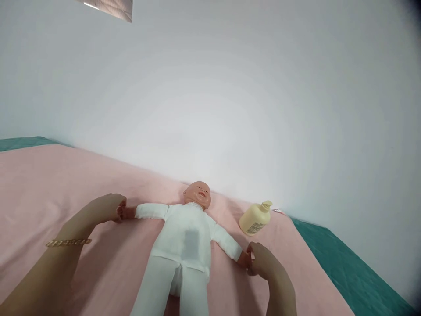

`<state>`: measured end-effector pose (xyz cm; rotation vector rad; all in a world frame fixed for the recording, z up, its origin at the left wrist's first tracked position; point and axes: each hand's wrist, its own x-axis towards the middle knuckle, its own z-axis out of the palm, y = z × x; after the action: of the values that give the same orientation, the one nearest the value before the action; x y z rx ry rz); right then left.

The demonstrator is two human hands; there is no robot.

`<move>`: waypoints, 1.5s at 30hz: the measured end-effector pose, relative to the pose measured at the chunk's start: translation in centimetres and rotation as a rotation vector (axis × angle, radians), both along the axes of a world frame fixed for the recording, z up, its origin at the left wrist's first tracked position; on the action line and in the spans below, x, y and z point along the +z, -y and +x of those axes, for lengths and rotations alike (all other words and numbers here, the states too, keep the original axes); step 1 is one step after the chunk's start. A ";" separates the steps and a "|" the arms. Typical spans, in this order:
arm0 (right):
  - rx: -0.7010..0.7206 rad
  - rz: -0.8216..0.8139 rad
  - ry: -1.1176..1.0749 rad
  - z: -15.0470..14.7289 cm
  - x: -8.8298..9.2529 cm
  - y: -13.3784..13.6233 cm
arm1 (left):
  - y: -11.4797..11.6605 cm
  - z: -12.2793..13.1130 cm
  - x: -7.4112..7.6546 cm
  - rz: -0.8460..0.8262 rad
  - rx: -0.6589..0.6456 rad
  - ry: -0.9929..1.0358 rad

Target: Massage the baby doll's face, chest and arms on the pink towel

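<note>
A baby doll [184,237] in a white cloth suit lies on its back on a pink sheet [98,272], its head toward the wall and both arms stretched out sideways. My left hand [110,207], with a beaded bracelet at the wrist, is closed around the doll's hand on the left side. On the right side my right hand [261,261] grips the doll's other hand between thumb and fingers. The doll's feet are out of view below the frame. A grey patch marks the front of its top.
A pale yellow pump bottle [255,219] stands on the sheet beyond my right hand. A white wall [210,87] rises right behind the doll's head. Green quilted cloth [348,259] shows past the sheet's right edge and at the far left.
</note>
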<state>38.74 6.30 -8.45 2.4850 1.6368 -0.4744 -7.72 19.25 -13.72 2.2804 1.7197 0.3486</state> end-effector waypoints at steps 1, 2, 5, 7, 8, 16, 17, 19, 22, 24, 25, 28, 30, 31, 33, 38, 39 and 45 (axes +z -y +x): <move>-0.003 0.006 -0.013 0.1 0.1 0.1 | 0.2 0.1 0.3 -0.017 0.007 -0.009; -0.014 0.026 -0.043 0.1 0.3 0.3 | 0.4 0.1 0.7 -0.041 0.014 -0.021; -0.064 0.179 -0.225 -0.1 1.3 1.0 | 1.3 0.4 2.5 -0.077 0.035 -0.040; -0.063 0.293 -0.301 -0.8 2.3 1.6 | 2.1 0.9 3.8 -0.028 0.040 -0.027; -0.041 0.330 -0.301 -1.3 2.9 1.9 | 2.5 1.2 4.4 0.018 0.036 -0.011; 0.166 0.515 -0.333 -7.9 5.6 3.2 | 5.7 6.7 7.3 0.385 -0.177 0.157; 0.200 0.510 -0.361 -8.9 5.6 3.1 | 6.2 7.8 7.5 0.395 -0.230 0.166; 0.282 0.478 -0.416 -10.5 5.2 2.9 | 7.0 10.0 7.5 0.364 -0.361 0.159; 0.378 0.411 -0.440 -12.4 4.3 2.5 | 8.0 13.0 7.0 0.270 -0.559 0.133; 0.406 0.383 -0.406 -13.1 3.8 2.2 | 8.4 14.5 6.3 0.259 -0.649 0.132; 0.416 0.371 -0.387 -13.3 3.6 2.1 | 8.5 15.0 6.0 0.265 -0.670 0.136; 0.446 0.347 -0.374 -13.3 3.5 2.1 | 8.4 15.4 5.6 0.267 -0.670 0.131; 0.452 0.363 -0.433 -12.6 3.9 2.3 | 8.2 14.6 6.1 0.244 -0.652 0.118; 0.437 0.379 -0.459 -12.0 4.2 2.5 | 8.0 13.9 6.5 0.224 -0.639 0.117; 0.365 0.414 -0.464 -10.4 4.8 2.9 | 7.7 12.0 7.5 0.184 -0.573 0.114; 0.121 0.396 -0.364 -5.1 5.3 3.5 | 6.6 6.2 8.7 0.199 -0.182 0.031; 0.077 0.376 -0.356 -4.1 5.1 3.4 | 6.2 5.2 8.7 0.169 -0.134 0.023; -0.059 0.231 -0.311 0.6 1.9 1.9 | 3.3 1.3 6.0 0.024 0.025 -0.028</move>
<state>39.34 4.41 -6.52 2.7464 1.8243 -0.7530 -6.46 15.99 -7.71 2.2933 1.7685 0.3455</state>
